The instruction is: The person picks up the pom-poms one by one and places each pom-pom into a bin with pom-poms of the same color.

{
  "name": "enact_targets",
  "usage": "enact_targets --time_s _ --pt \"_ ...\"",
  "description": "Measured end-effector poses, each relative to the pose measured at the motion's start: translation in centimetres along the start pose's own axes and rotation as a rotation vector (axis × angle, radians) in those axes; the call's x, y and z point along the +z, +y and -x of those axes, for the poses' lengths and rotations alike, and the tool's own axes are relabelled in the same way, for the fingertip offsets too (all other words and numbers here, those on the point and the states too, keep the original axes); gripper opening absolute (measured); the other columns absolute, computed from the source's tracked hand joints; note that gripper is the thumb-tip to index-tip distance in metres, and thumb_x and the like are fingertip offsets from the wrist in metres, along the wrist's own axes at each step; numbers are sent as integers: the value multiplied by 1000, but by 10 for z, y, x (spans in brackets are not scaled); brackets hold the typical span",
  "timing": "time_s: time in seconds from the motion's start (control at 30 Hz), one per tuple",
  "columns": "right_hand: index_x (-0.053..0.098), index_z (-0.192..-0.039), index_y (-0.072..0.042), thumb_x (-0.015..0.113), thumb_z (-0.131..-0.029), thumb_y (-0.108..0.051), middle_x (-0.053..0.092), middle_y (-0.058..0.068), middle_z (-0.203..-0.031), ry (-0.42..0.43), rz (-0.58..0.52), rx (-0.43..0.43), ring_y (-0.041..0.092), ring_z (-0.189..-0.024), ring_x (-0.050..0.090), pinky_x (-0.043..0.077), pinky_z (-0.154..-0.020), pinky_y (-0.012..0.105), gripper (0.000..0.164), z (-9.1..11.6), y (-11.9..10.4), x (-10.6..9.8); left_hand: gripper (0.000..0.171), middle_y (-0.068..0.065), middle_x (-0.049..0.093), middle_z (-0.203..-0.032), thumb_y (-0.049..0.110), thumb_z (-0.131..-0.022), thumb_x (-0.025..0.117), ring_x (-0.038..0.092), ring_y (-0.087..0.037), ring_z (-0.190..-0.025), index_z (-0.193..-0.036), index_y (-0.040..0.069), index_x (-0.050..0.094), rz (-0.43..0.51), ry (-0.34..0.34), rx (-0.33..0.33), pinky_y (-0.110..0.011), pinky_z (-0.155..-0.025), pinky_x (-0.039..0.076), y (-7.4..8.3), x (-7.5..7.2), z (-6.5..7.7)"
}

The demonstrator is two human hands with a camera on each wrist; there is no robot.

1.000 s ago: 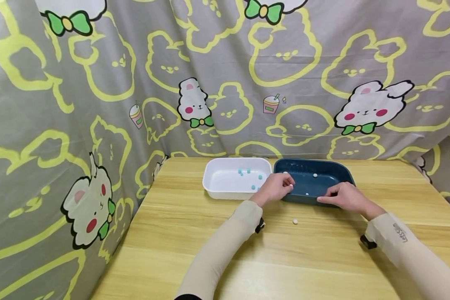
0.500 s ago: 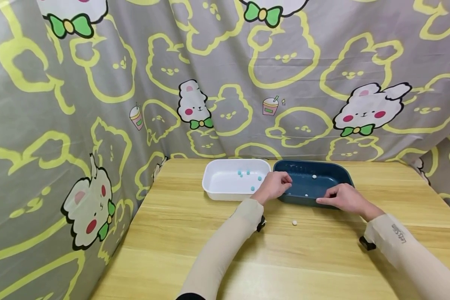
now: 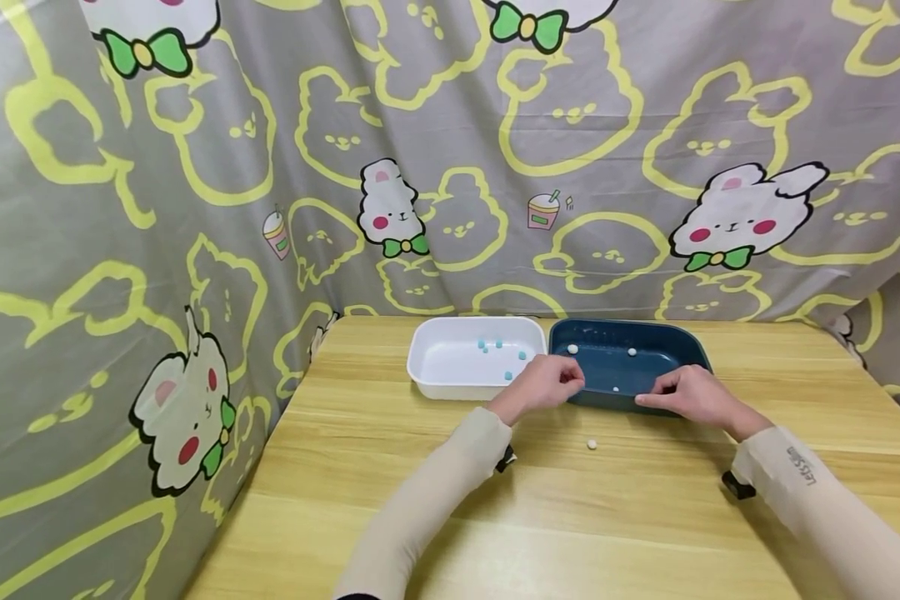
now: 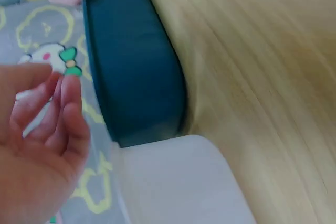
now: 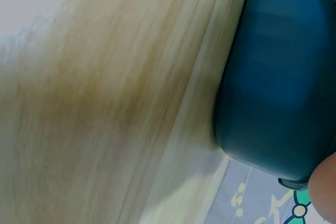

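My left hand hovers above the near left corner of a dark blue bin. In the left wrist view its fingers are loosely bent, thumb close to the fingertips, with nothing visible between them. With my right hand I pinch the bin's near rim toward its right end. Inside the bin lie a white ball at the far left, another white ball farther right and a small white ball near the front wall. My left hand hides part of the bin.
A white bin stands against the blue bin's left side, with several light blue pieces inside. One loose white ball lies on the wooden table in front. A patterned curtain hangs behind and at the left.
A white ball at my left fingertips one second ago is no longer visible there. The left hand has pulled slightly back toward me, uncovering the far-left ball. My right hand stays put.
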State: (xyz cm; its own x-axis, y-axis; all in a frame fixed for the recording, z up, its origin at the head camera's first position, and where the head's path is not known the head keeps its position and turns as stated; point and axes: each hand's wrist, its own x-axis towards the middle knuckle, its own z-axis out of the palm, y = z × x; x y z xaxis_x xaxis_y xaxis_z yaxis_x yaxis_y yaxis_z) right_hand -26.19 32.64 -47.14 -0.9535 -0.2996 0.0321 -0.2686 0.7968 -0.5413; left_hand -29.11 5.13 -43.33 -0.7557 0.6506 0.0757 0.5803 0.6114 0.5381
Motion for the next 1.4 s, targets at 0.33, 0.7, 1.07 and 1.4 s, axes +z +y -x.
enact_targets --time_s 0.33,0.7,1.07,1.4 --pt "71 -67 -19 70 -80 -49 59 -4 -60 -9 -4 9 11 -51 46 34 -49 25 32 0 1 -1 11 13 60 -87 26 -90 65 53 2 -78 -97 17 67 -93 -327 116 -9 -69 40 9 18 20" --pt "71 -67 -19 69 -79 -53 59 -5 -60 -10 1 7 11 -52 47 35 -49 24 36 -1 2 -3 29 9 59 -96 27 -83 74 52 -1 -87 -110 19 66 -211 -373 114 -11 -77 38 9 39 20" --pt "70 -64 -20 69 -79 -54 55 -4 -56 -4 6 4 11 -50 44 32 -48 24 37 -3 6 -2 28 11 64 -94 24 -82 74 55 1 -85 -109 19 67 -289 -359 118 -11 -75 39 12 49 13" --pt "70 -65 -19 69 -78 -55 55 -2 -57 -18 0 11 12 -51 45 32 -49 24 38 -1 1 -1 10 13 59 -83 21 -85 71 52 0 -77 -94 20 67 -317 -374 99 -12 -69 39 16 51 12"
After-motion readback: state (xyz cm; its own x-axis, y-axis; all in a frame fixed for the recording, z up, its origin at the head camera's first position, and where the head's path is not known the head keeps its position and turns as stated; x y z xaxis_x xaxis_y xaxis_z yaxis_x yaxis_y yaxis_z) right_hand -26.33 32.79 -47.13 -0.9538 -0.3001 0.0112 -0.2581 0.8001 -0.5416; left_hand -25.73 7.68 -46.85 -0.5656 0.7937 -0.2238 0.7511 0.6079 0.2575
